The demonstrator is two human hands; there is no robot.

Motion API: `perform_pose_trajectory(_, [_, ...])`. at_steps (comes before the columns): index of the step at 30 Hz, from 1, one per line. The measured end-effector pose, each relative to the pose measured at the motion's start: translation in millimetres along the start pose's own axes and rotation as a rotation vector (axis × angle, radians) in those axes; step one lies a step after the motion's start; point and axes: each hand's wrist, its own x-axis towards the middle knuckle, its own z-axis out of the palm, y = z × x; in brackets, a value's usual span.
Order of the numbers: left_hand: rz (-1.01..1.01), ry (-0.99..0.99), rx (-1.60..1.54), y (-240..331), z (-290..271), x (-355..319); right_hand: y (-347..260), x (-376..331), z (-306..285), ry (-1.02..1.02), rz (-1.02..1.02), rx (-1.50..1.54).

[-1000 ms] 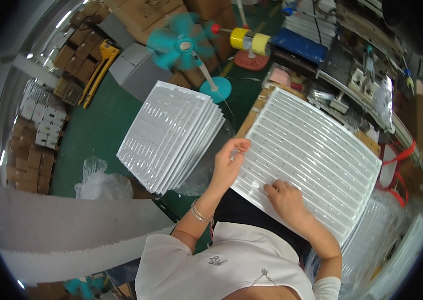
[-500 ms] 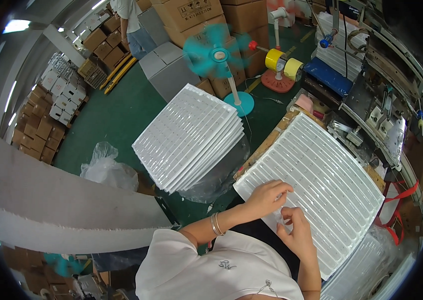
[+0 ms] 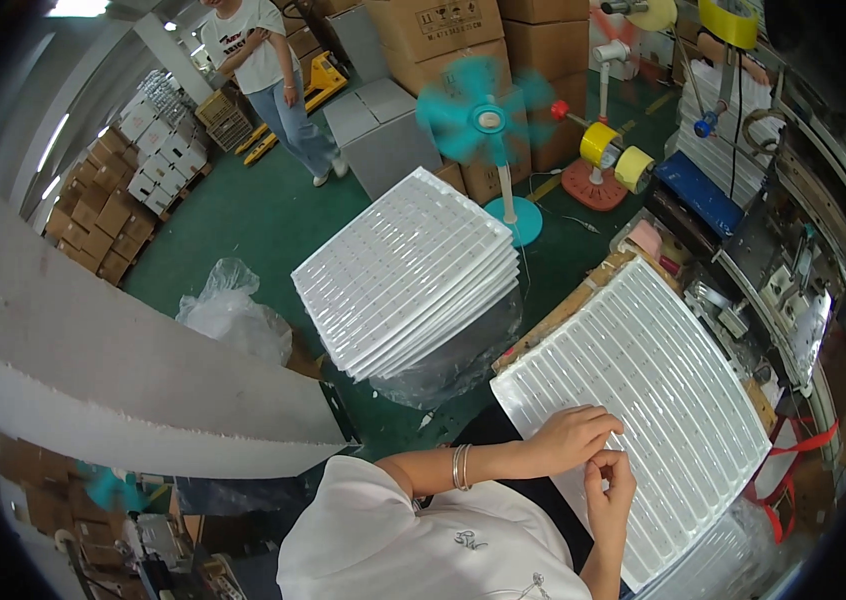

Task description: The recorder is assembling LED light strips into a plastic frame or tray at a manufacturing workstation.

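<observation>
Over the last second the two hands have come together: the left hand (image 3: 575, 440) was up by the left corner of the white ribbed panel (image 3: 668, 400) and the right hand (image 3: 611, 488) lay lower on its surface, whereas now they meet over the panel's near edge, fingertips to fingertips. For the work in hand, this suggests that both hands have turned to one small spot or item between them instead of each handling its own part of the panel. The left hand is bent over, its fingers loosely curled and pointing to the right; the right hand sits just below, half closed, thumb and forefinger drawn toward each other. Whether anything thin is pinched between them cannot be told at this size, and neither hand appears to grip the panel. The panel lies flat, its rows of small dots facing up, on a worktop (image 3: 565, 312) whose brown edge shows along its upper left side; its near edge reaches toward the person's lap. To the left, apart from it, the stack of similar white panels (image 3: 403, 265) remains in place, with crumpled clear plastic sheeting (image 3: 453, 370) beneath. A co-worker (image 3: 283, 95), only partly visible half a second ago, now shows more fully beyond.
</observation>
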Motion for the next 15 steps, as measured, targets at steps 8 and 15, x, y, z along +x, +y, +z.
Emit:
perform_pose_trajectory(8, [0.061,0.031,-0.120,11,-14,5,10,5,-4,0.195,0.076,0.335])
perform_pose_trajectory(15, [0.015,-0.056,-0.207,19,-18,0,17,10,-7,0.338,0.106,0.365])
